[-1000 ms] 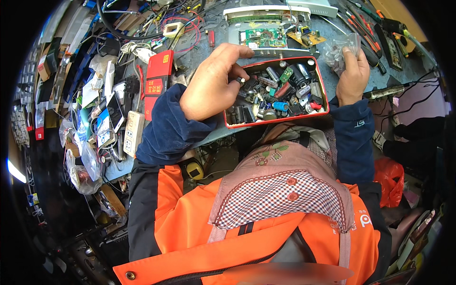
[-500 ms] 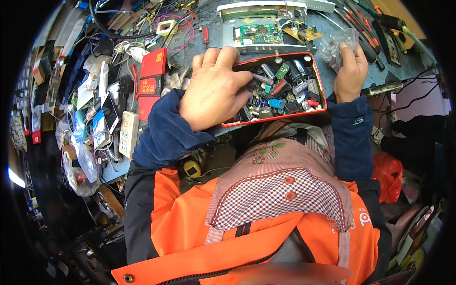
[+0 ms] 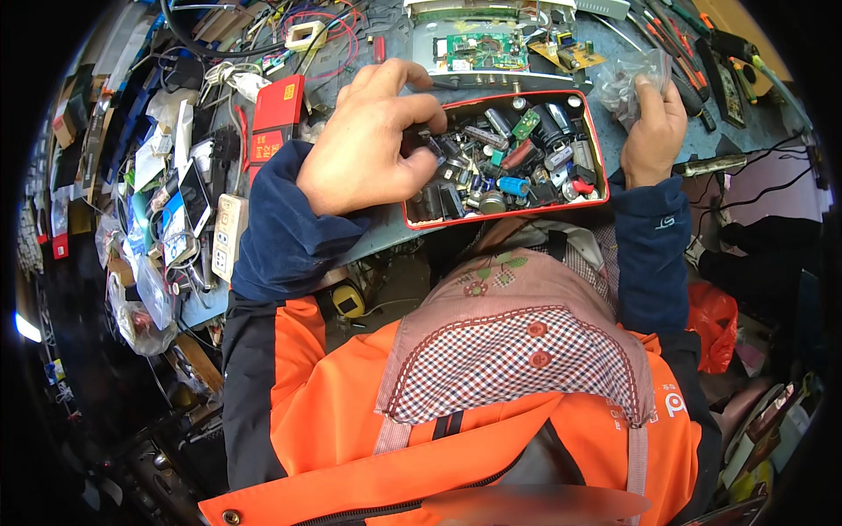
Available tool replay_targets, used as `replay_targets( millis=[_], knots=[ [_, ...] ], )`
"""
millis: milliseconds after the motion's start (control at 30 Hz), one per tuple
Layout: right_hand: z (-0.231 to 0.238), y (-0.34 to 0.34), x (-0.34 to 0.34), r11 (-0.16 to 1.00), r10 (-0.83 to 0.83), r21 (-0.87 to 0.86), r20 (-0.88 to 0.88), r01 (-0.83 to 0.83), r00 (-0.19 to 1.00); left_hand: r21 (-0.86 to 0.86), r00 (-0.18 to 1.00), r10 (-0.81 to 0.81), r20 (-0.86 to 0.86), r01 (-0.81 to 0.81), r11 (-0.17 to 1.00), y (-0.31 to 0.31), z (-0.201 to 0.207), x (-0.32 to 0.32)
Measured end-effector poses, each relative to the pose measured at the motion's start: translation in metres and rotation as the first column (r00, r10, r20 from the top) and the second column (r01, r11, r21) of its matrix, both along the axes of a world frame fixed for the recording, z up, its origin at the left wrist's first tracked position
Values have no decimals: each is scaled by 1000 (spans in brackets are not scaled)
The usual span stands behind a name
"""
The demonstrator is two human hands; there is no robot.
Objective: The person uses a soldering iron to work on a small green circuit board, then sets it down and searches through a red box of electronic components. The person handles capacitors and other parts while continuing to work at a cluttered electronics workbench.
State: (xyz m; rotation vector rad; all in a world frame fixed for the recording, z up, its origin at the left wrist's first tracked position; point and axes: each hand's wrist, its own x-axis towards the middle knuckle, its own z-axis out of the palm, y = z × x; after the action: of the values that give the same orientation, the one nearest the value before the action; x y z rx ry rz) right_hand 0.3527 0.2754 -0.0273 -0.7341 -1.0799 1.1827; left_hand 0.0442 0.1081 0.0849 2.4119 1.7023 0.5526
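Observation:
A red-rimmed tin box (image 3: pixel 509 213) full of loose electronic parts sits at the table's near edge. Among the parts are a blue cylindrical capacitor (image 3: pixel 513 186), a small green circuit board (image 3: pixel 525 125) and several dark cylinders. My left hand (image 3: pixel 368 140) hovers over the box's left end, open, its thumb and index finger apart above the parts; its palm side is hidden. To the right of the box, my right hand (image 3: pixel 656 131) is closed on the top of a clear plastic bag (image 3: pixel 624 88), whose contents I cannot make out.
Behind the box lies an opened device casing with a green circuit board (image 3: pixel 482 54). A yellowish circuit board (image 3: pixel 568 54) rests beside it. Screwdrivers and pliers (image 3: pixel 675 66) crowd the back right. At left are a red carton (image 3: pixel 279 103), a power strip (image 3: pixel 229 235) and cables.
My left hand has moved left and slightly back, uncovering more of the box's left end. My right hand still holds the bag and has shifted only slightly.

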Motion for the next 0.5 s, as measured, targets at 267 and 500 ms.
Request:
replay_targets(
  millis=[267, 500],
  knots=[
    [0, 0, -1, 1000, -13, 3, 11, 13, 1000, 66, 975, 56, -217, -42, 997, -2, -18, 7],
    [2, 0, -3, 1000, -13, 8, 12, 12, 1000, 98, 979, 61, -195, -42, 994, -3, -25, 13]
  ],
)
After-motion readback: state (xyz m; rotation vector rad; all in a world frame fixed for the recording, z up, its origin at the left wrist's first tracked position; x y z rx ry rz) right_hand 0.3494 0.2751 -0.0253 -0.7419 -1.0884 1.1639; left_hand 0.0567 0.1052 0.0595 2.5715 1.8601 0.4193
